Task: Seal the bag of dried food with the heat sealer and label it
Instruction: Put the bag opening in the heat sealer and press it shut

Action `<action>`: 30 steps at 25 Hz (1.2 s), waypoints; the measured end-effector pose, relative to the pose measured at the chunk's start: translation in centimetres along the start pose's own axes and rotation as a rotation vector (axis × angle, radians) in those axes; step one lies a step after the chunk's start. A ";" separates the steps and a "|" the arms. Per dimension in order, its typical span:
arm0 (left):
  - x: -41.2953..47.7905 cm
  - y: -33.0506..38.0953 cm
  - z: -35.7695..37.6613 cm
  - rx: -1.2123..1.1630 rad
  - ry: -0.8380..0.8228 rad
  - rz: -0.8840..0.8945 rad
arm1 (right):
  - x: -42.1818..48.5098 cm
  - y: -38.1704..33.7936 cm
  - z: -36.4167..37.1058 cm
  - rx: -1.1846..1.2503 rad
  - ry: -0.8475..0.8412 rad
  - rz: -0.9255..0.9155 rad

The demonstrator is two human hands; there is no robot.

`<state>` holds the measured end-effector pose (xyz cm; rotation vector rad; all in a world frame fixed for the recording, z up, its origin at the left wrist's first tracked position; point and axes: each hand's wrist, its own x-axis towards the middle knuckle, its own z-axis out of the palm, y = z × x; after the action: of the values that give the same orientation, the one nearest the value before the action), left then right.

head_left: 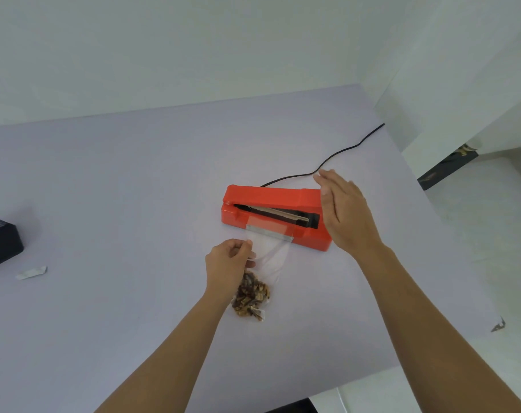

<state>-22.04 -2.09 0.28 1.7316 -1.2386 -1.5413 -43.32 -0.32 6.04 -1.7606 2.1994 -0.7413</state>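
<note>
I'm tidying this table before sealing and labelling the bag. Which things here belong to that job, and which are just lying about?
Part of the job:
- red heat sealer, lid up, with its black cord
- clear bag of dried food, top edge lying on the sealer, held by the left hand
- possibly the small white slip, if it is the label

Lying about:
- black box at the left edge

Glossy red plastic sealer (271,201), clear plastic bag (268,251), matt smooth table (119,180).
</note>
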 end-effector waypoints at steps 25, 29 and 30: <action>0.4 -0.1 0.2 -0.058 0.000 -0.047 | -1.5 3.8 4.6 -0.111 -0.056 0.126; 0.3 -0.2 0.1 -0.069 -0.005 -0.052 | -1.5 4.0 4.7 -0.104 -0.047 0.129; 0.3 -0.3 0.1 -0.069 -0.006 -0.054 | -1.6 4.0 4.7 -0.102 -0.044 0.128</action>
<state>-22.12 -2.18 -0.11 1.7308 -1.1369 -1.6024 -44.03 0.65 -0.21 -1.6460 2.3320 -0.5656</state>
